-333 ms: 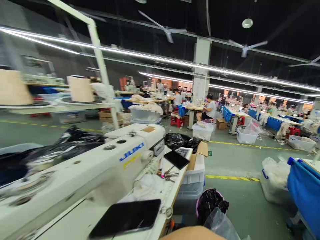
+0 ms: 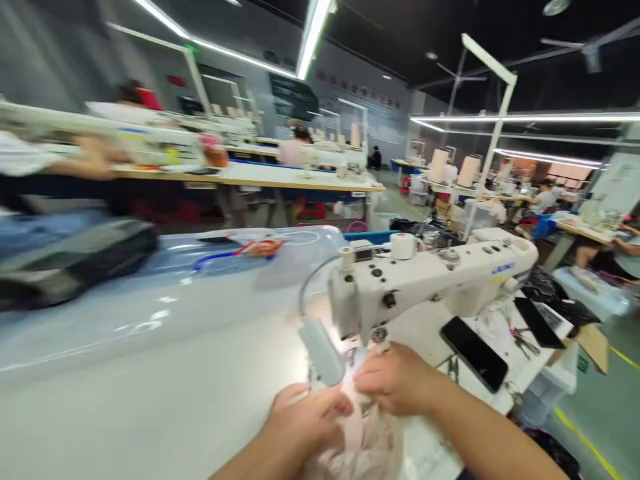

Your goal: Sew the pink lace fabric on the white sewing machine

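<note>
Presently, your left hand (image 2: 313, 421) and right hand (image 2: 400, 381) are at the lower centre of the frame, both touching the pale fabric (image 2: 376, 443), which lies on the counter (image 2: 150, 407) below the needle end of the white sewing machine (image 2: 425, 275). Your fingers are bent and partly curled on both hands — blur prevents telling whether either pinches the fabric or merely presses it. A grey fitting (image 2: 323, 353) sits just above your left hand. Right of centre, a black phone (image 2: 474, 355) lies flat — scissors (image 2: 524, 343) are near it.
</note>
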{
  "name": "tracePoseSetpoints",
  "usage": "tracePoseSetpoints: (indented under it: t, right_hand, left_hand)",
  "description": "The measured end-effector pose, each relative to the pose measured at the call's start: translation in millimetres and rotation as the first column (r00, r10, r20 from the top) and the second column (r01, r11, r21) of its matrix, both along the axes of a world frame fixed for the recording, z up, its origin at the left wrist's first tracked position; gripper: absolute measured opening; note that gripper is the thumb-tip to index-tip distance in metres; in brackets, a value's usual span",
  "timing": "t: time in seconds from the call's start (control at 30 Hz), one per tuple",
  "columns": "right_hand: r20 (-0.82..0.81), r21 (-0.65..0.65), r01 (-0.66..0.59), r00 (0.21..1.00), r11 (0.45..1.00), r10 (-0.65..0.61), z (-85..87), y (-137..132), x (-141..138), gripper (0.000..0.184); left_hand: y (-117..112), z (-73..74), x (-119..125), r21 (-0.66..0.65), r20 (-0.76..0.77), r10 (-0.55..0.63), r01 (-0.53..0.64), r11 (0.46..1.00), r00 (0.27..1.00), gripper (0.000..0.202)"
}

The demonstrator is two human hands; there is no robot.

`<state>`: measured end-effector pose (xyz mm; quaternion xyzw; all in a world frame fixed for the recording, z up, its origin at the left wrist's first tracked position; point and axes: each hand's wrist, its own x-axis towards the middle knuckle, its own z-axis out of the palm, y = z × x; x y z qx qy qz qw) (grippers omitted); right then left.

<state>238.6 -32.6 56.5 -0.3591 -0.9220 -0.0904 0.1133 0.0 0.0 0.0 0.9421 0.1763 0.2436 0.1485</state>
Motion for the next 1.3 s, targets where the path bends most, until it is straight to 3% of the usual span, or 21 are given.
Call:
tracePoseSetpoints:
  t: [0.13, 0.3, 0.53, 0.7, 1.1, 1.3]
  right_hand:
    - [-0.127, 0.015, 0.009, 0.992, 1.000, -0.007, -16.7, -5, 12, 0.018]
    - [-0.179, -0.002, 0.061, 0.982, 0.998, -0.060, -18.2, -10, 12, 0.024]
    - [-0.185, 0.003, 0.110, 0.977, 0.994, -0.107, -19.8, -9, 15, 0.026]
    - [-0.184, 0.017, 0.127, 0.975, 0.992, -0.122, -21.0, -10, 15, 0.024]
    - [-0.150, -0.035, 0.133, 0.979, 0.990, -0.137, -21.7, -12, 16, 0.022]
    - [-0.156, -0.071, 0.160, 0.973, 0.985, -0.169, -19.6, -12, 16, 0.027]
  left_hand:
    - [-11, -19.3, 2, 0.033, -0.052, 0.124, -0.122, 0.992, 0.991, 0.010]
    - [-17, -29.6, 24, 0.054, -0.056, 0.182, -0.179, 0.982, 0.982, 0.012]
    - [-25, -28.9, 27, 0.092, 0.061, 0.208, -0.213, 0.973, 0.976, 0.024]
    - [-28, -29.4, 27, 0.108, 0.143, 0.229, -0.245, 0.963, 0.963, 0.009]
    - [-33, -39.1, 30, 0.070, -0.034, 0.252, -0.249, 0.966, 0.967, 0.014]
    - [-31, -35.8, 32, 0.053, -0.056, 0.244, -0.241, 0.969, 0.968, 0.020]
